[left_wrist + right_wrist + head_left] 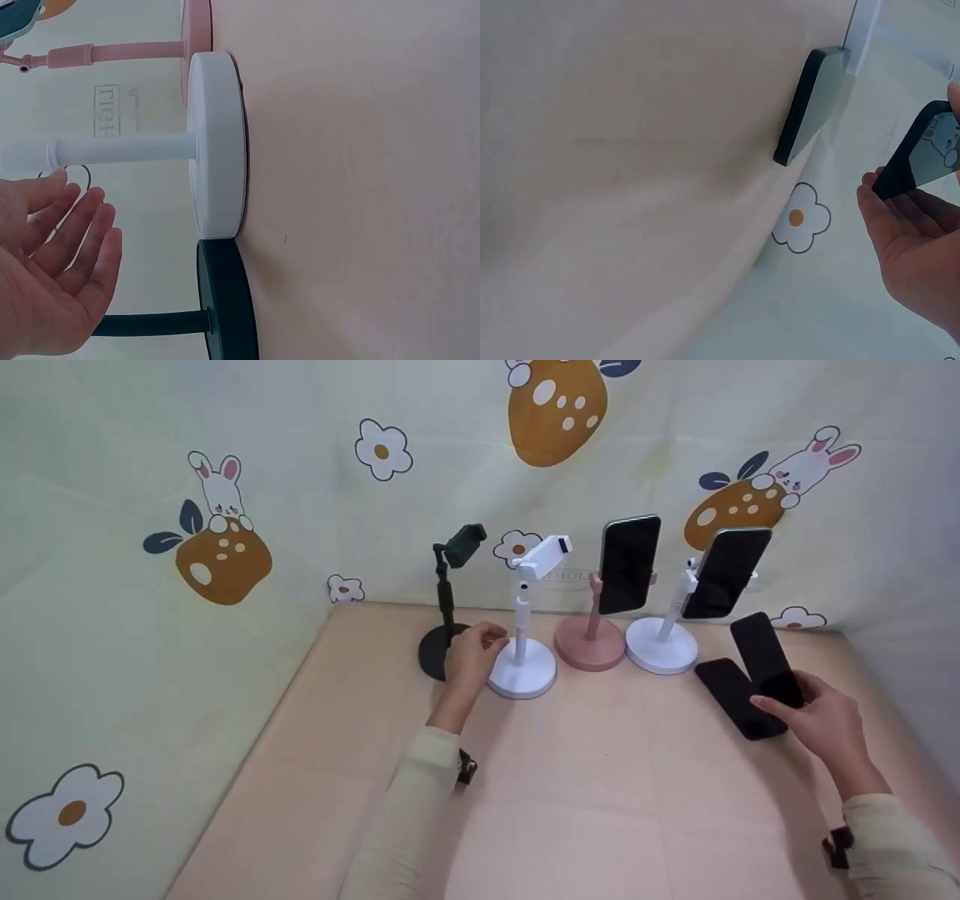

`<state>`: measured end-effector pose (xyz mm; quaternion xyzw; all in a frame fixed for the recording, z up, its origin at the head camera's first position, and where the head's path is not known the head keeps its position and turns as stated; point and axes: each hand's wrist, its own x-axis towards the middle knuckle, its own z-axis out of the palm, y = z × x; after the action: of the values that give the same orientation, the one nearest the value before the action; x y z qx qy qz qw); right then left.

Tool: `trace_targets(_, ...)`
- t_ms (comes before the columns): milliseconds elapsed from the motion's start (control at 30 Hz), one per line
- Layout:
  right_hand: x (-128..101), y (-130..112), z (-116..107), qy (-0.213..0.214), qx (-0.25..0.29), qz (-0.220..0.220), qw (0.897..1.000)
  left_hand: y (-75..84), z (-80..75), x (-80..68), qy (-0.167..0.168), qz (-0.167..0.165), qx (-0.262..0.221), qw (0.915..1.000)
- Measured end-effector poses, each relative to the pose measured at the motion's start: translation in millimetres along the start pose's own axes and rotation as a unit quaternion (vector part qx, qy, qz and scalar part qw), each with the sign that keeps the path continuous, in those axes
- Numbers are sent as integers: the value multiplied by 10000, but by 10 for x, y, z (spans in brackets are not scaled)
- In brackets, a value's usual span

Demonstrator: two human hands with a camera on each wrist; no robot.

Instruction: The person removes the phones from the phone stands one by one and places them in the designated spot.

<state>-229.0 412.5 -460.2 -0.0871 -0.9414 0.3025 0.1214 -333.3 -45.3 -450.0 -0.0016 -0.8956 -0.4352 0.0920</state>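
My right hand (836, 720) grips the lower end of a black smartphone (757, 641), thumb on one side and fingers on the other. Tilted upright, this phone overlaps a second smartphone (727, 690) that lies flat on the table. In the right wrist view the held phone (922, 154) shows a reflecting screen. My left hand (471, 656) has loosely bent fingers and holds nothing. It is beside the pole of a white phone stand (523, 675), thumb tip close to the pole in the left wrist view. Behind that hand stands a black phone stand (431, 652). Both stands have holders without phones.
Further right, a pink stand (590, 652) carries a smartphone (628, 562), and another white stand (661, 652) carries one more smartphone (724, 574). The stands form a row along the back of the peach-coloured table (570, 780). A printed curtain (300, 510) hangs behind.
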Motion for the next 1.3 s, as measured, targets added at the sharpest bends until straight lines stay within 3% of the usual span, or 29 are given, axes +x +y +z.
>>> trace_targets(233,46,121,-51,-280,-110,168,9994,-17,5,-4,7,129,25,9999)
trace_targets(1000,174,391,-107,-663,-757,468,9938,-65,-31,-25,-59,-12,140,9999)
trace_targets(1300,202,454,-100,-763,-1087,345,9905,-90,-43,-68,-167,119,98,9997)
